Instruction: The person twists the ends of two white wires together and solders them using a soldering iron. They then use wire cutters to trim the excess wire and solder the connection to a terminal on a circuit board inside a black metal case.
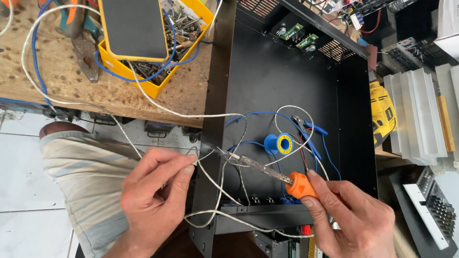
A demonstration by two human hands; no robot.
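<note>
While the right hand (351, 217) grips it, the soldering iron (267, 170) looks scorched, orange-collared.

Two hands (155, 191), one soldering iron (267, 171), one blue solder spool (278, 143), one yellow bin (158, 52), two green circuit boards (291, 31).

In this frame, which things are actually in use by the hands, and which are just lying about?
In use: soldering iron in right hand; thin white wire pinched by left hand; black metal chassis.

Lying about: blue solder spool, blue-handled pliers, yellow screw tray, yellow drill.
</note>
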